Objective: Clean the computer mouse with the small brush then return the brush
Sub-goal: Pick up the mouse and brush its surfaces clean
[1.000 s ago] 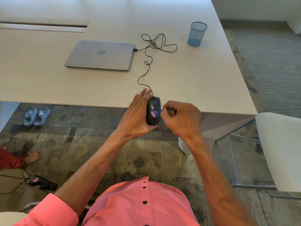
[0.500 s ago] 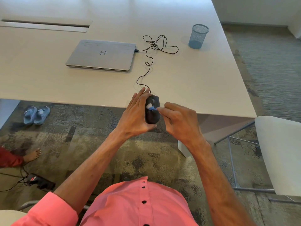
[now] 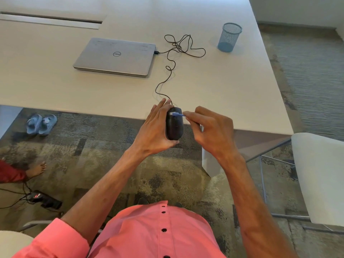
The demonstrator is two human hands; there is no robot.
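Observation:
A black wired computer mouse (image 3: 174,126) is held off the table's near edge by my left hand (image 3: 154,128), whose fingers wrap its left side. My right hand (image 3: 211,130) pinches a small blue brush (image 3: 177,114). The brush's pale bristle tip touches the upper front part of the mouse. The mouse's black cable (image 3: 170,71) runs across the table in loose loops to a closed silver laptop (image 3: 116,56).
A blue mesh pen cup (image 3: 229,37) stands at the table's far right. The white table (image 3: 232,86) has its edge just behind my hands. A white chair (image 3: 318,175) is at right. Sandals (image 3: 41,123), another person's foot (image 3: 36,169) and a power strip (image 3: 45,200) lie on the carpet at left.
My right hand has moved the brush from the middle of the mouse up to its front end. My left hand holds the mouse in much the same place.

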